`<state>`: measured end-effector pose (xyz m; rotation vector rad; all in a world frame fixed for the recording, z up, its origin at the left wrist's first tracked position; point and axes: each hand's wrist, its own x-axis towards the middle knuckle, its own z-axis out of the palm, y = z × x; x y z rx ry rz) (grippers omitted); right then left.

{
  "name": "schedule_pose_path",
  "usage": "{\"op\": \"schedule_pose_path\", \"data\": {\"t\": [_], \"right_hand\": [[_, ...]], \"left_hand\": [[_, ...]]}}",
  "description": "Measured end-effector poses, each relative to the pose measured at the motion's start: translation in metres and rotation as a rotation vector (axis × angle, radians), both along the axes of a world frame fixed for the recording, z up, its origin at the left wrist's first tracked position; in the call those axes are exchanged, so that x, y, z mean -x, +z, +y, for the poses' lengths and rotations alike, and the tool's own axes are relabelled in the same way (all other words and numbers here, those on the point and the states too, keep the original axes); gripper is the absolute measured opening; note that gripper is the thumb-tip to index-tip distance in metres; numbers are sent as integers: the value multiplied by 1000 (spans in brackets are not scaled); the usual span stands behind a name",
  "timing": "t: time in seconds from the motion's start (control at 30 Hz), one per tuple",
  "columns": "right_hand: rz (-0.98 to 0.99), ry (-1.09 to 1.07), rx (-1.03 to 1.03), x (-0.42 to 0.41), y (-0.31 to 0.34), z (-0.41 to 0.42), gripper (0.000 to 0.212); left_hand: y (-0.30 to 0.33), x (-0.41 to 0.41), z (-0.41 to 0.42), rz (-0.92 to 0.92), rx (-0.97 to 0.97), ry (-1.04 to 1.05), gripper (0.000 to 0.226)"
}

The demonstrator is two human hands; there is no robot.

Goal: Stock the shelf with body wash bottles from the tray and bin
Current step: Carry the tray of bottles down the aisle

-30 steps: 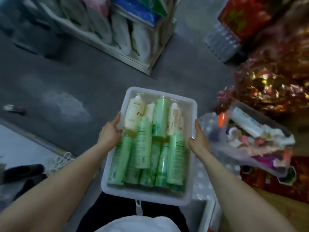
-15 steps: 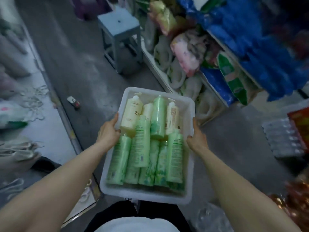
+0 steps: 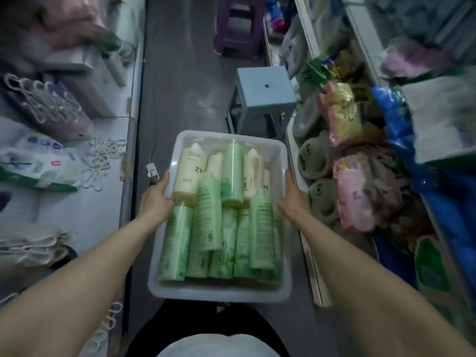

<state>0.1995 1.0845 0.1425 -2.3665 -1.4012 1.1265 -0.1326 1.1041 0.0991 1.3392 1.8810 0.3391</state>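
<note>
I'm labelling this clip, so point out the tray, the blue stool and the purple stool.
tray [image 3: 219, 295]: head view, near rim.
blue stool [image 3: 265, 87]: head view, seat top.
purple stool [image 3: 238, 27]: head view, seat.

A strip of bare grey floor [image 3: 180, 94] runs ahead between the two sides, and that is the open lane. A blue stool [image 3: 265, 92] stands on its right half just beyond the white tray [image 3: 219, 292], with a purple stool [image 3: 238, 24] farther on, also to the right; room to pass lies on their left. The right shelf [image 3: 306, 243] is crammed with bagged goods [image 3: 358, 191] bulging past its edge. On the left a low platform [image 3: 77, 202] carries hangers [image 3: 103, 161] and packets [image 3: 38, 168] close to its border. Both hands grip the tray, which fills the space in front of the body
</note>
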Motion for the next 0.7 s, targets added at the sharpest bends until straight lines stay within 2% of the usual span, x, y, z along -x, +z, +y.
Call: {"op": "schedule_pose_path", "data": {"t": [0.47,0.57,0.7], "right_hand": [[-119,151,8,-31,8,371,87],[-94,157,18,-37,3,456,88],[-134,251,22,-42,3,568,88]], "left_hand": [[-2,-31,338,2,5,97,74],[-5,-38,412,3,7,126,73],[-7,-44,506,-5,1,196,72]]}}
